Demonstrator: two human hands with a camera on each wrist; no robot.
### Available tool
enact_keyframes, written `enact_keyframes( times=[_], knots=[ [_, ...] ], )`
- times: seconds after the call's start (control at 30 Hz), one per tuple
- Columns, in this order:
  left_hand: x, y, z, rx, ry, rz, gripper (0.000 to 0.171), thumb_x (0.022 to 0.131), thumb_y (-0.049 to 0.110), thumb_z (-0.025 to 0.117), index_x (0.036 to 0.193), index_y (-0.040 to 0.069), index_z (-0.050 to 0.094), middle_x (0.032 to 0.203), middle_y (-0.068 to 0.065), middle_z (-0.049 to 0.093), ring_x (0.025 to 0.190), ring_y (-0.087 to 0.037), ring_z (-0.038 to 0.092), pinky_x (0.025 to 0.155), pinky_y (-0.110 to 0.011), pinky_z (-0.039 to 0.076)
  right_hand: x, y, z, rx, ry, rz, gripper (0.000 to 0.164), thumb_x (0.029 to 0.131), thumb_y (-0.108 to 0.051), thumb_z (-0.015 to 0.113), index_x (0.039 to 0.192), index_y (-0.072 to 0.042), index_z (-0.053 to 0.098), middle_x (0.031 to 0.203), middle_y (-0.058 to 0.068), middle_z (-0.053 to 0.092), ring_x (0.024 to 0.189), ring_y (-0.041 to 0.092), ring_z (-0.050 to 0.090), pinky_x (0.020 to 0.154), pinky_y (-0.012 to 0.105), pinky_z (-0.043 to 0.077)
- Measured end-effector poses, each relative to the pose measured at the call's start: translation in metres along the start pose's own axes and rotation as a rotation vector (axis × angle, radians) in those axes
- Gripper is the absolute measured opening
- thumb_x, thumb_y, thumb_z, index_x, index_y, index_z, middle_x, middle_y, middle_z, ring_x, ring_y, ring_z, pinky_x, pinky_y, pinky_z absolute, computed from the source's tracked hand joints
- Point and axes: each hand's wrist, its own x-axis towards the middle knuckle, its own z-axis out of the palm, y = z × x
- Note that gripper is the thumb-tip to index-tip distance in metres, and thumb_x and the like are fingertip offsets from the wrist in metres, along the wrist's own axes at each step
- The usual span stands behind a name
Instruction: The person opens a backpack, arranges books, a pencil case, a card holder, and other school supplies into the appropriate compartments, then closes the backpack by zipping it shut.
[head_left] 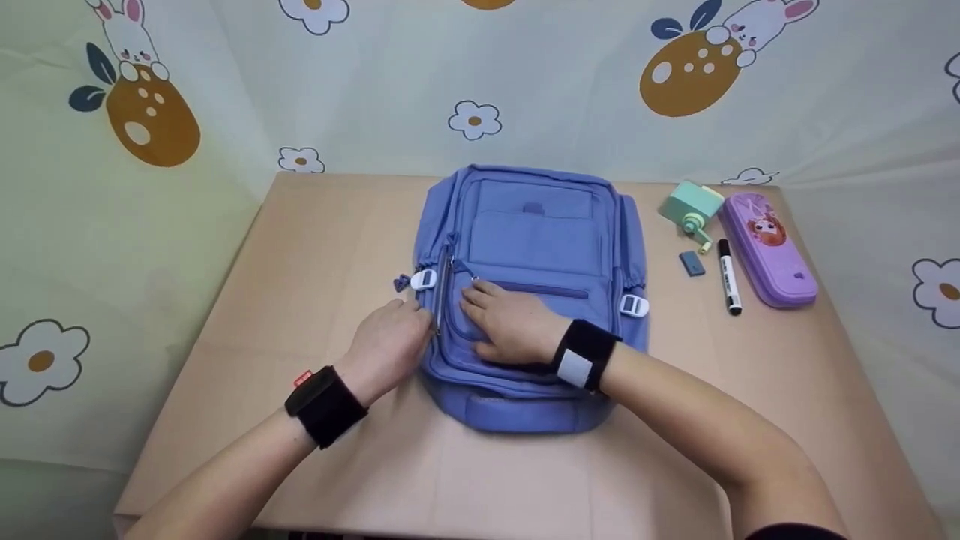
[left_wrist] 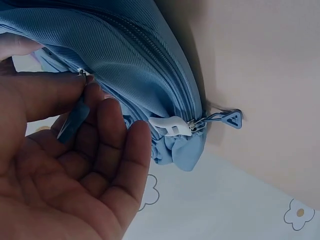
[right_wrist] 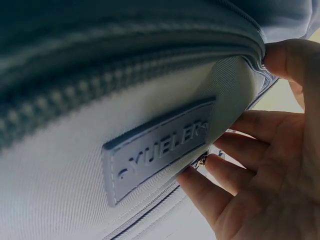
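Observation:
A blue backpack (head_left: 536,244) lies on its back on the table, its front pockets facing up. At its left side, my left hand (head_left: 390,341) pinches a zipper pull (left_wrist: 74,120) between thumb and fingers, the blue tab hanging down into the palm. Another pull with a triangular tab (left_wrist: 231,119) dangles by a white buckle (left_wrist: 170,126). Spread over the front pocket is my right hand (head_left: 517,326), its fingers fairly straight and pressing on the fabric. Close to those fingers, the right wrist view shows a stitched label patch (right_wrist: 160,152) with raised letters.
On the table's right side are a green pencil sharpener (head_left: 691,204) with a crank, a small blue eraser (head_left: 691,263), a black-and-white marker (head_left: 728,277) and a purple pencil case (head_left: 772,259). Patterned cloth (head_left: 375,97) hangs behind and beside the tan table (head_left: 315,247).

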Motion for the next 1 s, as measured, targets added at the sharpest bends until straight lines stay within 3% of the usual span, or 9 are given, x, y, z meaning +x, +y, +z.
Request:
enact_keyframes(
  times=[0.1, 0.17, 0.3, 0.4, 0.53, 0.7, 1.0],
  knots=[
    [-0.001, 0.000, 0.002, -0.042, 0.008, -0.019, 0.017, 0.096, 0.010, 0.067, 0.082, 0.003, 0.062, 0.082, -0.012, 0.062, 0.072, -0.034, 0.058, 0.062, -0.047, 0.048, -0.008, 0.000, -0.004, 0.022, 0.032, -0.021, 0.071, 0.100, -0.043, 0.061, 0.153, 0.001, 0.042, 0.160, 0.019, 0.036, 0.150, 0.036, 0.030, 0.119, 0.044, 0.029],
    [-0.002, -0.001, 0.003, -0.069, 0.012, -0.030, 0.018, 0.097, 0.011, 0.066, 0.081, 0.005, 0.060, 0.081, -0.011, 0.061, 0.071, -0.033, 0.057, 0.061, -0.047, 0.047, -0.017, -0.002, -0.009, 0.035, 0.089, -0.053, 0.066, 0.100, -0.043, 0.062, 0.149, 0.000, 0.049, 0.154, 0.018, 0.046, 0.143, 0.036, 0.041, 0.116, 0.046, 0.035],
    [-0.003, -0.003, 0.003, -0.114, 0.009, -0.060, 0.017, 0.098, 0.011, 0.063, 0.082, 0.007, 0.062, 0.081, -0.008, 0.060, 0.071, -0.031, 0.056, 0.062, -0.046, 0.047, -0.046, -0.005, -0.015, 0.039, 0.240, -0.133, 0.029, 0.098, -0.031, 0.068, 0.116, -0.008, 0.073, 0.113, 0.008, 0.070, 0.104, 0.028, 0.066, 0.090, 0.044, 0.054],
    [-0.003, -0.004, 0.002, -0.141, -0.002, -0.087, 0.013, 0.098, 0.013, 0.063, 0.086, 0.007, 0.067, 0.085, -0.007, 0.063, 0.074, -0.030, 0.057, 0.064, -0.045, 0.048, -0.070, -0.004, -0.012, 0.055, 0.310, -0.157, 0.009, 0.095, -0.022, 0.071, 0.093, -0.013, 0.074, 0.086, 0.000, 0.065, 0.079, 0.021, 0.063, 0.069, 0.039, 0.055],
    [-0.003, -0.005, 0.000, -0.173, -0.012, -0.120, 0.010, 0.097, 0.012, 0.064, 0.092, 0.006, 0.069, 0.092, -0.008, 0.067, 0.078, -0.030, 0.061, 0.067, -0.045, 0.051, -0.093, 0.000, 0.003, 0.097, 0.326, -0.127, 0.010, 0.093, -0.023, 0.074, 0.091, -0.013, 0.076, 0.084, -0.002, 0.062, 0.076, 0.018, 0.061, 0.066, 0.036, 0.054],
    [-0.002, -0.005, -0.001, -0.244, -0.011, -0.160, 0.009, 0.097, 0.011, 0.063, 0.094, 0.005, 0.069, 0.094, -0.009, 0.068, 0.081, -0.028, 0.063, 0.070, -0.045, 0.052, -0.103, -0.001, 0.015, 0.136, 0.341, -0.072, 0.017, 0.091, -0.029, 0.078, 0.097, -0.013, 0.079, 0.090, -0.003, 0.061, 0.081, 0.016, 0.058, 0.068, 0.034, 0.052],
    [-0.006, -0.005, -0.002, -0.292, 0.023, -0.157, 0.006, 0.095, 0.008, 0.067, 0.090, 0.006, 0.068, 0.084, -0.004, 0.065, 0.074, -0.024, 0.060, 0.066, -0.042, 0.051, -0.103, -0.013, 0.029, 0.000, 0.458, -0.012, 0.015, 0.091, -0.017, 0.070, 0.080, -0.013, 0.061, 0.073, -0.002, 0.060, 0.067, 0.020, 0.061, 0.055, 0.037, 0.053]
  ],
)
